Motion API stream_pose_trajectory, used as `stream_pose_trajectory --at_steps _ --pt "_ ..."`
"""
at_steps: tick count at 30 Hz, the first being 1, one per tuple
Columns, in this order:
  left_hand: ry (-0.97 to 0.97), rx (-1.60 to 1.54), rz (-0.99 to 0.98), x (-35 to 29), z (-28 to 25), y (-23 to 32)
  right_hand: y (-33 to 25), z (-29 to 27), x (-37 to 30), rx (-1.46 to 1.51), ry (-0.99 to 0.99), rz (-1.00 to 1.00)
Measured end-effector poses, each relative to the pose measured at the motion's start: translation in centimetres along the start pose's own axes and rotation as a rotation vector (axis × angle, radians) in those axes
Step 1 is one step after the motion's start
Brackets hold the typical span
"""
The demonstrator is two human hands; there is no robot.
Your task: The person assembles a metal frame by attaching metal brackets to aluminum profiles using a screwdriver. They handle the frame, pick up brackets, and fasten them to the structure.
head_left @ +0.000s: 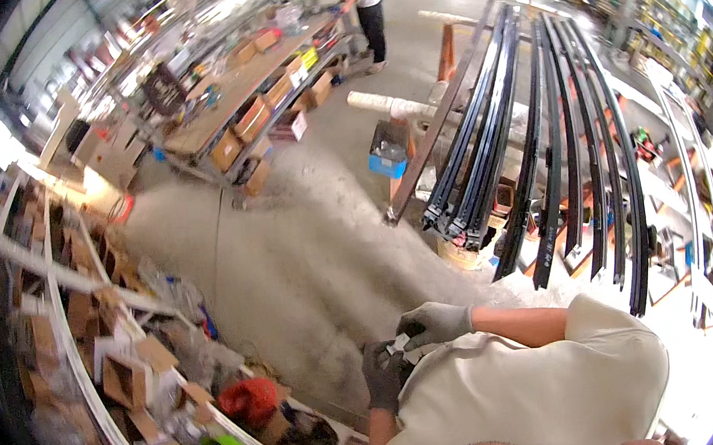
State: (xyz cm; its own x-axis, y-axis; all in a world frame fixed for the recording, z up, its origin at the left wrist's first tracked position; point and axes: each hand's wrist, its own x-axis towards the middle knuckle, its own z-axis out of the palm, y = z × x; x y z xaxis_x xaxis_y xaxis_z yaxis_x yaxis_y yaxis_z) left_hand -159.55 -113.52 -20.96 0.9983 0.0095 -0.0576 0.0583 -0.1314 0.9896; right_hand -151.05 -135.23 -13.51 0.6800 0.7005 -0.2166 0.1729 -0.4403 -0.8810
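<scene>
Several long dark bars [635, 210] lie side by side on a rack [434, 129] at the right; well apart, a surface [191, 137] carries boxes [253, 119]. Left hand [384, 380] and right hand [441, 322], both gloved, nearly meet before the shirt [546, 376], fingers drawn in narrow on a small pale piece [399, 343] held off any support. Progress: piece in hand, not set down; judged mid-handling, remaining work cannot be told. Long axis seems slanted, lower left to upper right; fingers cover much, so leading end undetermined.
</scene>
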Motion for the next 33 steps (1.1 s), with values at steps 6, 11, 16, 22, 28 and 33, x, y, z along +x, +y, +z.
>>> stream_pose_trajectory --at_steps 6,11,16,22,28,33 --pt "-0.430 -0.155 -0.187 17.3 -13.7 2.7 -4.7 -2.7 15.2 0.108 0.220 -0.071" --pt "-0.316 0.312 0.165 29.0 -20.1 7.1 -9.9 -8.5 26.7 0.389 0.323 0.081" --pt "-0.018 0.820 0.501 41.0 -22.9 11.8 -6.7 -13.9 40.3 0.504 0.407 0.058" --pt "0.061 1.002 0.481 56.8 -29.4 11.8 -7.1 -20.3 58.6 0.731 0.444 -0.202" --pt "0.001 -0.002 0.060 68.7 -41.3 8.7 -10.3 -25.6 74.9 0.693 0.272 -0.305" --pt "-0.091 -0.544 -0.270 74.6 -45.5 7.3 -11.6 -28.7 81.6 0.608 0.105 -0.277"
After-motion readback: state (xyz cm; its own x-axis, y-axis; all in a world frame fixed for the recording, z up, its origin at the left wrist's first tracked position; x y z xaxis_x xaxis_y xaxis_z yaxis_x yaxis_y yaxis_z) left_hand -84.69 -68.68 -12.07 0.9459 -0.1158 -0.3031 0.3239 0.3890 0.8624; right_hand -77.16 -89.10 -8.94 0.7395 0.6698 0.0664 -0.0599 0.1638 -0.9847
